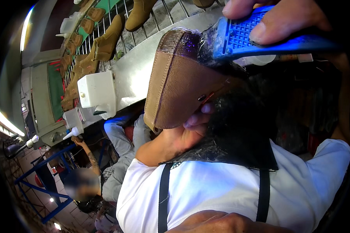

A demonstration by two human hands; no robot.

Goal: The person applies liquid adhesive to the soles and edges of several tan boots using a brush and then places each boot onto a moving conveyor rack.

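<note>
In the head view I had a tan suede boot (pixel 179 81) held up close in front of me, clear of the worktop (pixel 144 62), whose long metal edge ran behind it from the lower left to the upper right. My left hand (pixel 182 134) was under the boot, its grip closed on the lower edge of the upper, with my fingertips (pixel 200 116) curled up against the dark lining side; the palm itself was mostly hidden behind the leather. My right hand (pixel 272 19) was at the top of the view, its grip closed narrow around the flat handle of a blue brush (pixel 245 39), thumb and fingers pinching it from above and below, and the dark bristles touched the boot's upper rim where the surface looked wet and shiny. I judged the boot light and soft: the suede panel would flex under brush pressure, so it wanted support from behind, at the stitched seam or the firmer rim, not at the loose middle. The wet patch looked sticky or slippery, and I would have kept my fingers off it. The brush seemed stiff plastic, light, easy to steer by its ribbed handle. Beyond the worktop's far edge, more tan boots (pixel 105 39) lay in a row on a wire rack (pixel 171 11), and a white box (pixel 99 91) sat on the near edge toward its left end. Another person sat lower left, well apart.
</note>
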